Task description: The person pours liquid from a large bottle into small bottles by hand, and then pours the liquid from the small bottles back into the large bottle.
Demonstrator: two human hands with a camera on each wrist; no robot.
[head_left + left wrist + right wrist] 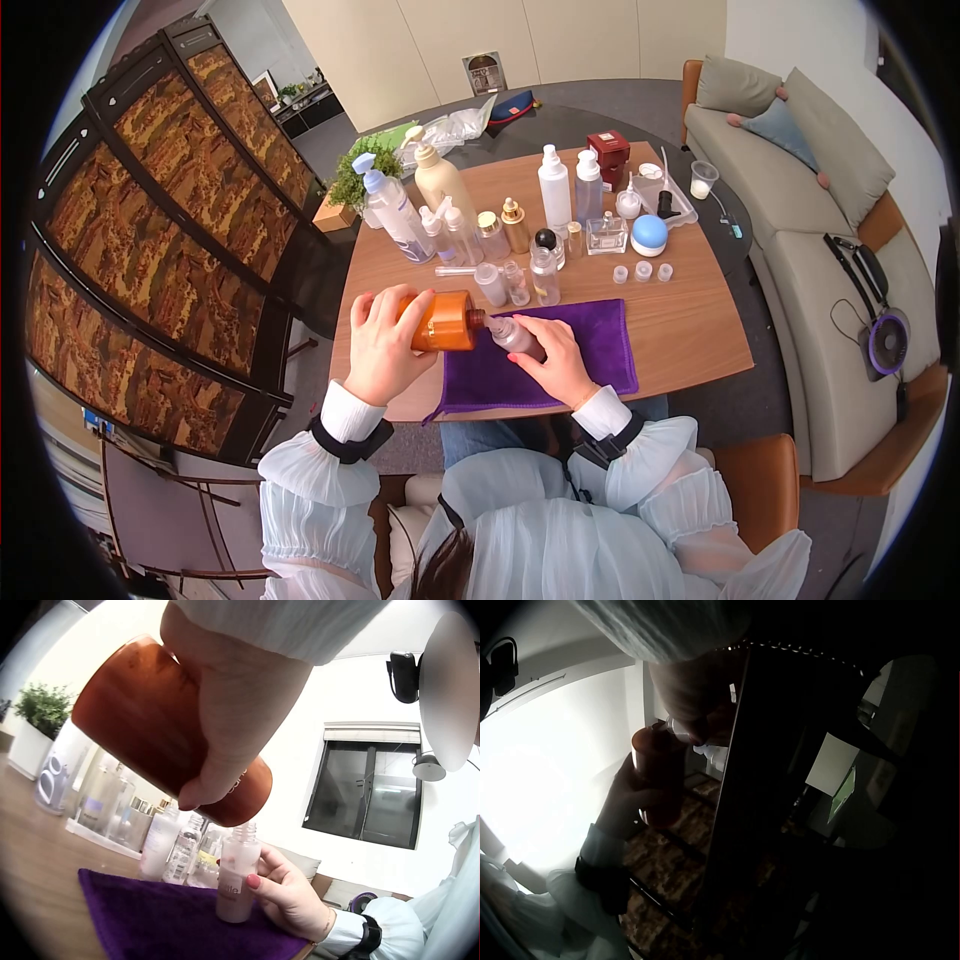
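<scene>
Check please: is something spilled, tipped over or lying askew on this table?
No spill shows. The orange bottle is tipped on purpose in the left hand, over the small bottle held by the right hand. One thin tube lies flat among standing bottles.

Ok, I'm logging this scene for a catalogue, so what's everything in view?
orange bottle: one, amber, tipped sideways over the cloth, mouth at the small bottle
small bottle: one, clear pinkish, upright on the cloth
cloth: one, purple, near edge of the table
table: one, brown wood
cosmetic bottles and jars: many, mostly white or clear, in rows beyond the cloth
red box: one, far edge of the table
potted plant: one, green, far left corner
sofa: one, beige, right
left hand: grips the orange bottle
right hand: holds the small bottle
</scene>
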